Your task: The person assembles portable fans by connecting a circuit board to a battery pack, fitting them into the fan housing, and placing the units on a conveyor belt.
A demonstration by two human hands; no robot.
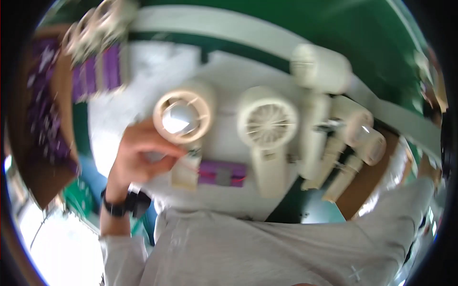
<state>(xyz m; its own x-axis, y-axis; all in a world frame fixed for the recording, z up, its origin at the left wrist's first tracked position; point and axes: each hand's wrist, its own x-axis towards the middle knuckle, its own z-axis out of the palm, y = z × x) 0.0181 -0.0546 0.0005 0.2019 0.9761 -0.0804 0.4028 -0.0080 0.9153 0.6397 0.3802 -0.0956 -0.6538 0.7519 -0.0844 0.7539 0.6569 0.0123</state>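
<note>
My left hand (148, 152) is closed in a pinch at the neck of a cream handheld fan housing (205, 107). Its round head holds a shiny silver dome, and the handle lies open toward me. Beside that handle rests a purple battery pack (222, 173) with a grey band and red wires running toward the neck. A second cream fan (268, 121), with a spoked grille, lies just right of it. My right arm (391, 217) stretches far to the right; the hand (431, 170) at its end is a small blur at the rim, its fingers unreadable.
Several fan housings with purple packs in their handles (98, 71) lie at the upper left, next to a cardboard box (59, 176) of purple packs. More cream fans (320, 69) are grouped on the right by another box (377, 176). A pale rail (214, 21) runs along the back.
</note>
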